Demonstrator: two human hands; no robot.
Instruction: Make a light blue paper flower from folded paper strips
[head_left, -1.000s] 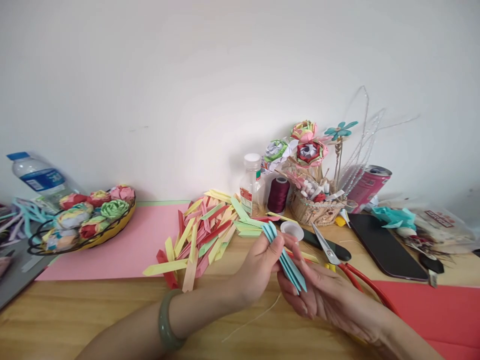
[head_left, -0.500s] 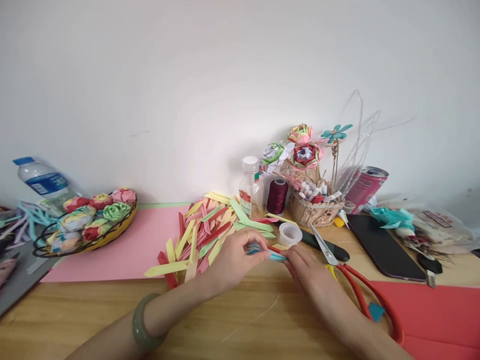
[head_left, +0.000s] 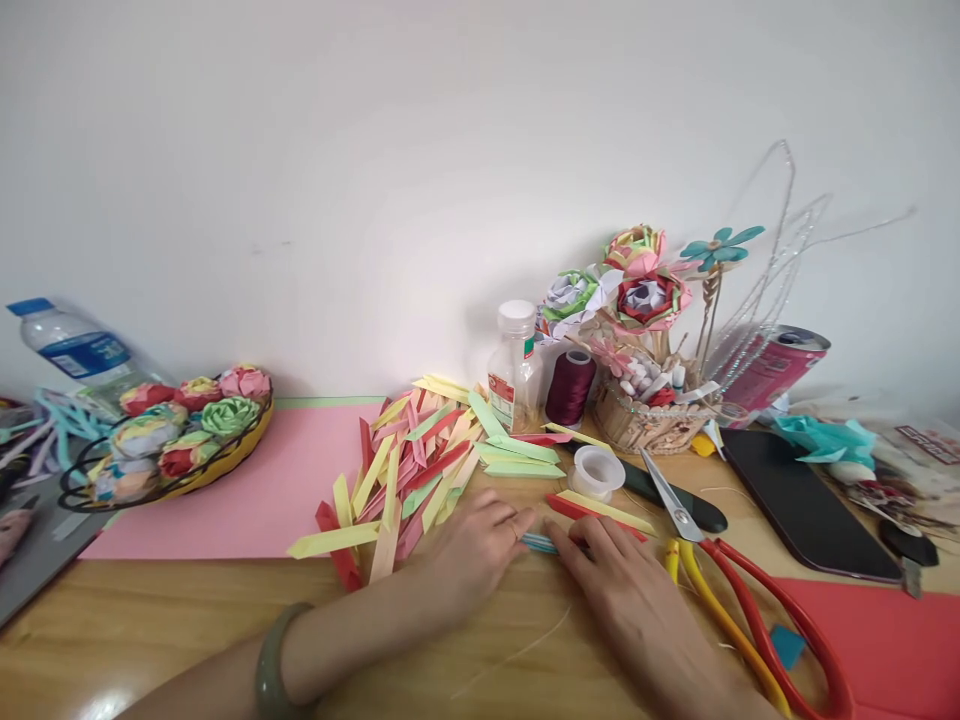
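Between my two hands shows a short stretch of light blue folded paper strips [head_left: 540, 543], held low over the wooden table. The fingers of my left hand [head_left: 480, 545] close on its left end, and those of my right hand [head_left: 611, 570] press on its right end. Both ends are hidden under the fingers. Just beyond my right hand lie a red folded strip [head_left: 577, 508] and a yellow one [head_left: 619, 512]. To the left of my left hand spreads a loose pile of coloured folded paper strips [head_left: 420, 450].
Red-handled scissors [head_left: 739, 575] and yellow-handled ones [head_left: 709, 590] lie right of my right hand. Behind stand a white plastic cup [head_left: 598, 470], a clear bottle [head_left: 515, 365], a maroon thread spool [head_left: 571, 388] and a flower basket [head_left: 652, 425]. A phone [head_left: 802, 505] lies farther right.
Both hands have come down closer to the table with the blue paper strips, their fingers now pressing flatter on them. The view has shifted slightly, and the red and yellow strips show more fully.
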